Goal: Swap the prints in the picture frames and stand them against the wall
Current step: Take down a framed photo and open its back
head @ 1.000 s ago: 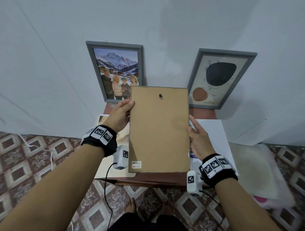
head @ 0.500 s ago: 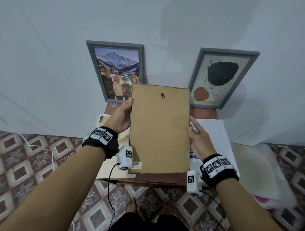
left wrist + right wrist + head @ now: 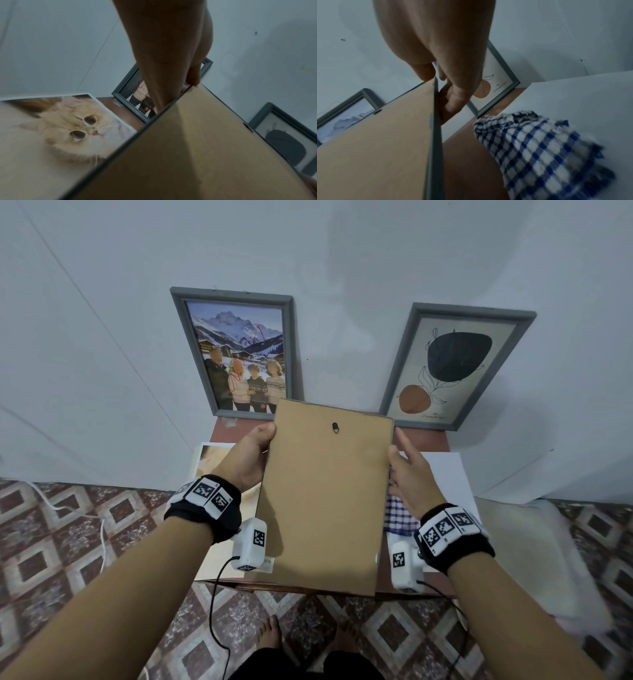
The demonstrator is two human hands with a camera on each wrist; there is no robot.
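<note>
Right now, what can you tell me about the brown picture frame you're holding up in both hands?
The held frame shows only its back: a plain brown board, like fibreboard, with a small dark hanging hook near the top and a thin grey rim along its edges. It is upright, slightly tilted, above the wooden table, its front facing the wall, so its print is hidden. The left hand grips its left edge and the right hand its right edge.

A home: patterned floor tiles, family photo frame, bare feet
</note>
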